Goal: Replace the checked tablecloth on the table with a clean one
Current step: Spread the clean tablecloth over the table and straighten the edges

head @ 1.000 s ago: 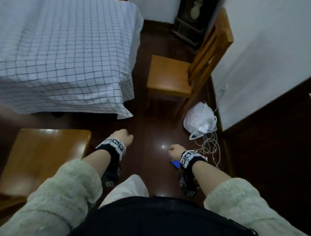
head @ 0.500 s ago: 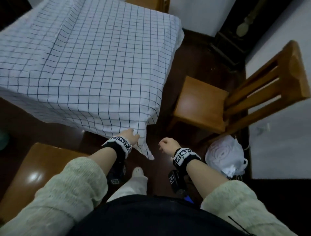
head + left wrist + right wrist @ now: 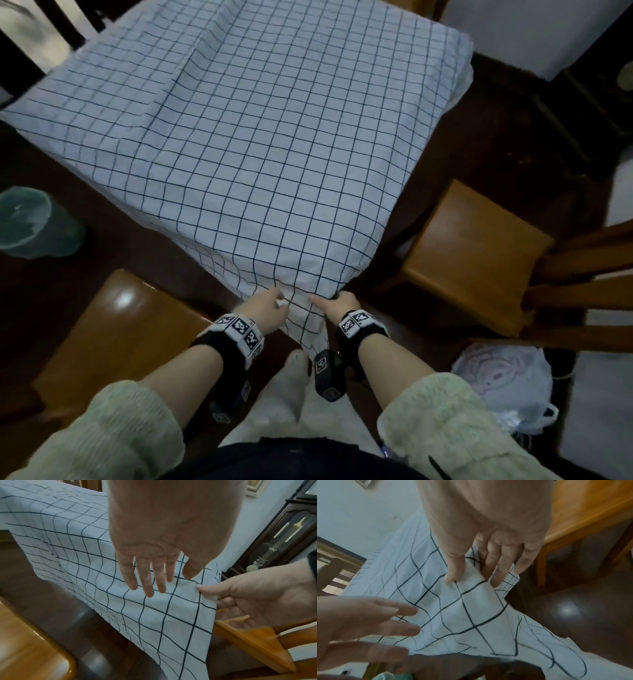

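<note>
The white checked tablecloth (image 3: 260,137) covers the table, and its near corner hangs down in front of me. My right hand (image 3: 337,303) pinches a fold at that corner; in the right wrist view the thumb lies on top of the cloth (image 3: 453,615) and the fingers (image 3: 494,574) go behind it. My left hand (image 3: 270,305) is just left of it. In the left wrist view its fingers (image 3: 149,588) are straight and spread over the cloth (image 3: 163,615), holding nothing. No other cloth is in view.
A wooden chair (image 3: 479,257) stands close to the table's right side, and another wooden seat (image 3: 113,335) is at my left. A teal bin (image 3: 30,222) sits on the dark floor at far left. A white plastic bag (image 3: 503,383) lies at right, below a dark cabinet (image 3: 599,85).
Both hands have risen from above the floor to the hanging corner of the tablecloth. The right hand has pinched the corner, and the table now fills the head view.
</note>
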